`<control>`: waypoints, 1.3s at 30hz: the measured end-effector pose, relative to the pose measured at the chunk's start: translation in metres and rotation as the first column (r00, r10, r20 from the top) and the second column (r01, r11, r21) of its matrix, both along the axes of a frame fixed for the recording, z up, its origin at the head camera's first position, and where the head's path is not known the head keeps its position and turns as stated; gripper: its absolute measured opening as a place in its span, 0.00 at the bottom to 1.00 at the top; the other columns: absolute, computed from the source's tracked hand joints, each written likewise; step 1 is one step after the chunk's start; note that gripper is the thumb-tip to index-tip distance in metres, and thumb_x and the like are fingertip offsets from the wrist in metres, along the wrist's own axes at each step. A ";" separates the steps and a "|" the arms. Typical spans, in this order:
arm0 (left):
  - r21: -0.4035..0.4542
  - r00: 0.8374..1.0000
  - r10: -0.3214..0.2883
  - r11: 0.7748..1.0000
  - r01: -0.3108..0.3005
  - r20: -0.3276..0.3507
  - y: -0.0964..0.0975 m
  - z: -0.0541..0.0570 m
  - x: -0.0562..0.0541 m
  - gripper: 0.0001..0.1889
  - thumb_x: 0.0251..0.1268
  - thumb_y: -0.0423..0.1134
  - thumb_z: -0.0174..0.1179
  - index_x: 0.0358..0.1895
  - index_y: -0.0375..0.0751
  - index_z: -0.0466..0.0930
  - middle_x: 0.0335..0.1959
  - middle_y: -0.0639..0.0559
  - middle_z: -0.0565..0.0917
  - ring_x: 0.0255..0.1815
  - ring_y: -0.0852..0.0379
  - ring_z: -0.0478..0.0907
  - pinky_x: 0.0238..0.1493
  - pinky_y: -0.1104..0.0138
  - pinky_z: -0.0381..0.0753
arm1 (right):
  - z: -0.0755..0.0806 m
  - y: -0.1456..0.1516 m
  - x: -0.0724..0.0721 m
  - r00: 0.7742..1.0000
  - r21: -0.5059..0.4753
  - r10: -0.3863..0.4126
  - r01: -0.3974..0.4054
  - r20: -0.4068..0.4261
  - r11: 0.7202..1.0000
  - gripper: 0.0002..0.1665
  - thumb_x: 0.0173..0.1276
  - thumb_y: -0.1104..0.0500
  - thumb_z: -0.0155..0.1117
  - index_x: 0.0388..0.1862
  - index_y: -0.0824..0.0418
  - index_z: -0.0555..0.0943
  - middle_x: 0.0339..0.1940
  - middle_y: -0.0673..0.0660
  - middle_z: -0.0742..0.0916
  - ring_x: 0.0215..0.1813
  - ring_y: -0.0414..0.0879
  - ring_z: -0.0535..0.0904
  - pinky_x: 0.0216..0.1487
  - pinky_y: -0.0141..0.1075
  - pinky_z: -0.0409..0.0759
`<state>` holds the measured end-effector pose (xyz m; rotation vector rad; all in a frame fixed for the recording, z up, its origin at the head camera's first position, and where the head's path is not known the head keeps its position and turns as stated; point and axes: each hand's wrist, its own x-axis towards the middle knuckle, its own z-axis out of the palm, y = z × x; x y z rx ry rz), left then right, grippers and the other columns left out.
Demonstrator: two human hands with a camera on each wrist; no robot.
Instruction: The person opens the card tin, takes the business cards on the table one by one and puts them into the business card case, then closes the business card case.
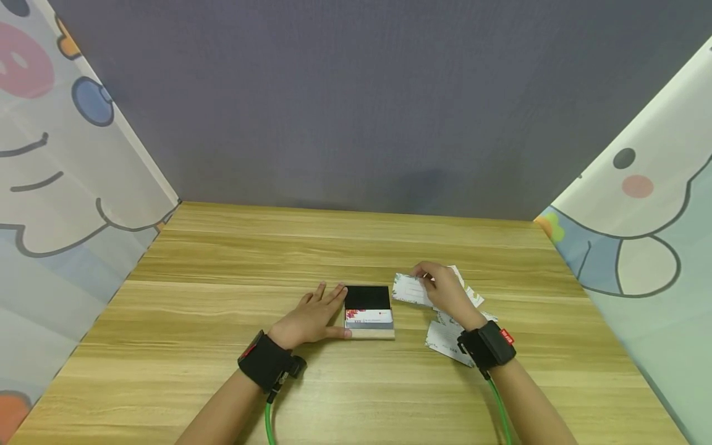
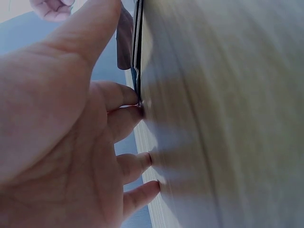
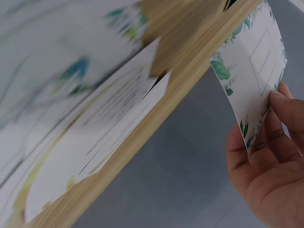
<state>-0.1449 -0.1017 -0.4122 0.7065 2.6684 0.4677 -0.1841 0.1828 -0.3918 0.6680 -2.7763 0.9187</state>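
Observation:
A small card case [image 1: 368, 297] lies open on the table, its black lid turned back and a white card [image 1: 374, 316] with red flowers in its lower half. My left hand [image 1: 317, 315] rests at the left side of the case, fingers spread and thumb along the near edge; in the left wrist view the fingertips [image 2: 135, 111] touch the case edge and tabletop. My right hand [image 1: 442, 287] pinches a white card with green leaves [image 3: 251, 66] between thumb and fingers, to the right of the case. Below that hand lie several loose cards [image 1: 445, 340], partly hidden by the wrist.
The wooden table [image 1: 222, 259] reaches back to a grey panel [image 1: 356, 111]. Cartoon-printed sheets [image 1: 67, 142] stand at both sides. A green cable [image 1: 269, 423] runs from each wrist camera band toward the near edge.

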 end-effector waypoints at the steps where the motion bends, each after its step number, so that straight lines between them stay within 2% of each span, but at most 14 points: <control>1: -0.001 1.000 -0.001 1.000 0.001 -0.001 0.000 0.000 0.000 0.46 0.57 0.63 0.53 0.72 0.40 0.46 0.74 0.48 0.46 0.73 0.36 0.38 0.68 0.44 0.47 | 0.000 -0.004 0.000 1.000 -0.006 0.006 -0.006 0.003 1.000 0.14 0.61 0.76 0.53 0.38 0.63 0.81 0.35 0.58 0.84 0.36 0.47 0.79 0.36 0.37 0.79; 13: -0.013 1.000 0.004 1.000 -0.004 -0.003 0.001 -0.002 -0.002 0.46 0.57 0.64 0.53 0.72 0.41 0.46 0.74 0.48 0.46 0.73 0.36 0.38 0.68 0.44 0.47 | 0.001 -0.043 0.000 0.996 -0.029 0.093 -0.093 -0.013 0.995 0.14 0.61 0.75 0.55 0.37 0.61 0.82 0.35 0.56 0.85 0.36 0.46 0.80 0.35 0.34 0.79; 20: -0.022 1.000 0.007 1.000 -0.007 -0.006 0.001 -0.002 -0.003 0.47 0.56 0.64 0.52 0.72 0.41 0.46 0.74 0.48 0.46 0.73 0.37 0.38 0.68 0.44 0.48 | 0.001 -0.059 0.000 0.992 -0.075 0.126 -0.126 -0.003 0.989 0.13 0.61 0.75 0.56 0.37 0.62 0.82 0.36 0.56 0.85 0.38 0.46 0.81 0.38 0.34 0.81; 27: -0.012 1.000 0.009 1.000 -0.009 -0.007 0.002 -0.003 -0.002 0.47 0.56 0.64 0.53 0.72 0.41 0.46 0.74 0.48 0.47 0.73 0.36 0.39 0.68 0.44 0.48 | -0.002 -0.070 0.001 0.989 -0.050 0.150 -0.150 -0.013 0.987 0.12 0.60 0.75 0.56 0.37 0.62 0.82 0.37 0.57 0.86 0.41 0.48 0.82 0.40 0.36 0.81; 33: -0.021 1.000 0.011 1.000 -0.011 -0.009 0.001 -0.004 -0.002 0.47 0.56 0.64 0.53 0.72 0.41 0.47 0.74 0.48 0.47 0.73 0.36 0.39 0.68 0.45 0.48 | -0.007 -0.074 0.001 0.986 -0.032 0.164 -0.163 0.024 0.986 0.14 0.60 0.76 0.55 0.37 0.62 0.82 0.37 0.56 0.86 0.39 0.44 0.81 0.38 0.33 0.79; 39: -0.024 1.000 0.014 1.000 -0.014 -0.007 0.001 -0.004 -0.002 0.47 0.56 0.64 0.52 0.72 0.41 0.46 0.74 0.49 0.47 0.73 0.37 0.39 0.68 0.45 0.48 | -0.012 -0.075 0.001 0.982 -0.026 0.187 -0.186 0.023 0.982 0.13 0.60 0.75 0.56 0.36 0.61 0.82 0.37 0.55 0.85 0.39 0.43 0.80 0.38 0.32 0.78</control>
